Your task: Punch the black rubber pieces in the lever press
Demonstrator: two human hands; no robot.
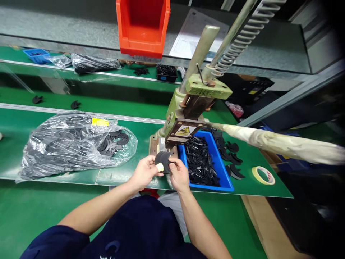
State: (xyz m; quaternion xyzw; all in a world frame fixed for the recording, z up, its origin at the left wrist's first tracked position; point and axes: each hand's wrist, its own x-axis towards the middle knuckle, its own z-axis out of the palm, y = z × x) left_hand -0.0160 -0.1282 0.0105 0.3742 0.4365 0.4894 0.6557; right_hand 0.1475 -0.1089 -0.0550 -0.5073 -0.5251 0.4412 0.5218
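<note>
Both hands hold a dark curved plastic part [163, 158] in front of the hand press [185, 122]. My left hand [147, 171] pinches its left side, with a yellow wrap on the thumb. My right hand [179, 174] has its fingers closed on the part's right edge; whether a smaller piece is also in those fingers, I cannot make out. Beside my right hand stands a blue bin [226, 185] full of small black plastic pieces [201, 162]. Left of the press lies a clear plastic bag [67, 147] of similar curved parts, its mouth toward the press.
The press's wrapped lever [283, 144] sticks out to the right above the bench. Loose curved parts [234, 171] and a tape roll [263, 175] lie right of the blue bin. An orange bin [144, 48] sits on the shelf overhead. Two curved parts [75, 104] rest on the green strip behind.
</note>
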